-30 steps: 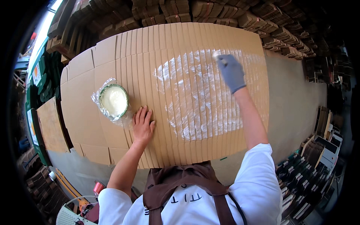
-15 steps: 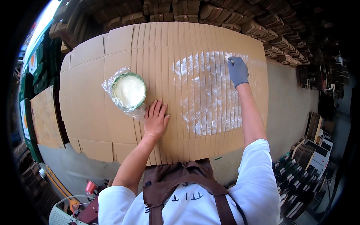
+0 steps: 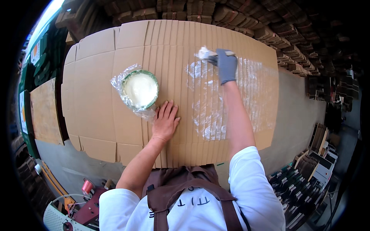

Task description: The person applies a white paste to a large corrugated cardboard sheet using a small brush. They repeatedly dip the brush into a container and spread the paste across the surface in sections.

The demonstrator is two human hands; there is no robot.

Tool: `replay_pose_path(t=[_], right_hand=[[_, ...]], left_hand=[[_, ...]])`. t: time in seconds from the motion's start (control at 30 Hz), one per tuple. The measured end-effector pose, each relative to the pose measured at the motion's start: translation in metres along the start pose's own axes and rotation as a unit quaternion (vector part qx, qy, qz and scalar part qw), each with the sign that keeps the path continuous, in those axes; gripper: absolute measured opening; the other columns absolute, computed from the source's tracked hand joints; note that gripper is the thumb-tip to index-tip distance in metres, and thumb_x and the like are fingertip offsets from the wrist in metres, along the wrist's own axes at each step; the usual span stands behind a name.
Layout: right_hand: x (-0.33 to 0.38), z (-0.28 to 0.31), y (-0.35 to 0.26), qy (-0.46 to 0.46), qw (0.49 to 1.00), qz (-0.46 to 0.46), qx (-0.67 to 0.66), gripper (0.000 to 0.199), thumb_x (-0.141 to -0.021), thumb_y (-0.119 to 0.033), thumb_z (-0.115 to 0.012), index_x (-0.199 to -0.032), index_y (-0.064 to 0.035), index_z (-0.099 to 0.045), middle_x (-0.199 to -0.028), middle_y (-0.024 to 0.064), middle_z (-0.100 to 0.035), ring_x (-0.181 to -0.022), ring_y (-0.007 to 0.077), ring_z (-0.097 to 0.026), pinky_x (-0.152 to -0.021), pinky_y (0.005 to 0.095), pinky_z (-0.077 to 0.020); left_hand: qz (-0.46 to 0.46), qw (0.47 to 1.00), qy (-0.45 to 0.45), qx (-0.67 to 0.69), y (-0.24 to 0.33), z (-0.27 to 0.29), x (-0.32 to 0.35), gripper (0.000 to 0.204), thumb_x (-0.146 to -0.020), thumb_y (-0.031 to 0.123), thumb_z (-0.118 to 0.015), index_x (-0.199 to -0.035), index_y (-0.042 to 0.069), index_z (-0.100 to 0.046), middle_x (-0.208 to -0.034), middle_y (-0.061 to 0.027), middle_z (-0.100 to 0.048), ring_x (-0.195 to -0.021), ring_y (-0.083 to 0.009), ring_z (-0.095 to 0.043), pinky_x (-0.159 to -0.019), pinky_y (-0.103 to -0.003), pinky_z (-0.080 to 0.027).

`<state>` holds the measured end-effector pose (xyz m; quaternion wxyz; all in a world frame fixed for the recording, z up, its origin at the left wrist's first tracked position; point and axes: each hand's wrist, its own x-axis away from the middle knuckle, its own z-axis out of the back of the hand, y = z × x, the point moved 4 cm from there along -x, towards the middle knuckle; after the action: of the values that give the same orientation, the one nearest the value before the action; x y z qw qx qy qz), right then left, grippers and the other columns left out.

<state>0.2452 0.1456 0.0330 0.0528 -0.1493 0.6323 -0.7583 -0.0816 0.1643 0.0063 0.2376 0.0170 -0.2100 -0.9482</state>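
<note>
My right hand [image 3: 227, 66], in a grey glove, is closed round the handle of a brush [image 3: 206, 53] loaded with white paste. Its bristles are at the far part of the overlapping cardboard sheets [image 3: 173, 127], left of the glove. Wet, shiny white paste [image 3: 210, 100] is smeared across the strips under my right forearm. Bare and flat, my left hand [image 3: 165, 122] rests on the cardboard with fingers stretched out. Just beyond it stands a round green-rimmed tub [image 3: 140, 89] of white paste, with crumpled clear plastic film [image 3: 119, 79] around it.
Bundled cardboard stacks [image 3: 227, 15] line the far side. At the left stands a wooden board [image 3: 47, 111] near green items. A pink thread spool [image 3: 87, 186] on a machine sits at lower left. Rows of dark-handled items [image 3: 298, 192] fill the lower right.
My right hand has swept left with the brush, which now shows more fully at the far left of the smear. My left hand stays flat; the whole view has shifted slightly.
</note>
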Motion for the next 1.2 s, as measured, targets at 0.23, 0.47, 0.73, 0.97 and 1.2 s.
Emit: replay_pose_path(t=[0.23, 0.47, 0.73, 0.97, 1.2], right_hand=[[-0.026, 0.033, 0.019, 0.080, 0.991, 0.032, 0.098, 0.023, -0.084, -0.023, -0.063, -0.084, -0.0010, -0.069, -0.080, 0.0154, -0.070, -0.075, 0.0237, -0.068, -0.070, 0.0337, -0.0519], [0.059, 0.012, -0.043, -0.086, 0.853, 0.404, 0.319, 0.025, -0.085, -0.005, -0.060, -0.109, -0.0076, -0.063, -0.111, 0.0126, -0.061, -0.097, 0.0300, -0.064, -0.082, 0.0384, -0.0539], [0.041, 0.024, -0.009, -0.108, 0.841, 0.317, 0.426, 0.038, -0.080, 0.001, -0.060, -0.115, -0.0116, -0.062, -0.121, 0.0139, -0.058, -0.108, 0.0339, -0.059, -0.091, 0.0397, -0.0502], [0.048, 0.027, -0.001, -0.119, 0.835, 0.349, 0.408, 0.037, -0.079, 0.002, -0.060, -0.114, -0.0105, -0.063, -0.121, 0.0136, -0.059, -0.109, 0.0331, -0.059, -0.091, 0.0392, -0.0502], [0.037, 0.038, -0.010, -0.094, 0.831, 0.318, 0.447, 0.035, -0.080, 0.003, -0.058, -0.112, -0.0105, -0.064, -0.118, 0.0132, -0.060, -0.106, 0.0325, -0.060, -0.089, 0.0386, -0.0505]], left_hand=[[-0.008, 1.000, -0.007, 0.002, 0.002, 0.002, -0.002, 0.051, -0.088, 0.034, -0.060, -0.133, 0.013, -0.047, -0.149, -0.0051, -0.037, -0.139, -0.0251, -0.031, -0.111, -0.049, -0.029], [0.004, 0.999, -0.019, 0.029, 0.000, -0.001, -0.001, 0.053, -0.088, 0.029, -0.059, -0.136, 0.013, -0.047, -0.149, -0.0075, -0.037, -0.139, -0.0275, -0.031, -0.113, -0.050, -0.024], [-0.006, 1.000, -0.009, 0.011, 0.000, -0.002, -0.001, 0.053, -0.088, 0.031, -0.059, -0.136, 0.013, -0.046, -0.150, -0.0058, -0.036, -0.139, -0.0260, -0.031, -0.112, -0.050, -0.026], [-0.004, 1.000, -0.012, 0.007, 0.001, -0.003, -0.002, 0.053, -0.087, 0.031, -0.059, -0.136, 0.013, -0.047, -0.150, -0.0061, -0.036, -0.140, -0.0262, -0.031, -0.112, -0.050, -0.026], [0.001, 1.000, -0.011, 0.010, 0.000, -0.001, -0.001, 0.053, -0.087, 0.030, -0.059, -0.136, 0.013, -0.047, -0.149, -0.0067, -0.037, -0.139, -0.0266, -0.031, -0.112, -0.050, -0.026]])
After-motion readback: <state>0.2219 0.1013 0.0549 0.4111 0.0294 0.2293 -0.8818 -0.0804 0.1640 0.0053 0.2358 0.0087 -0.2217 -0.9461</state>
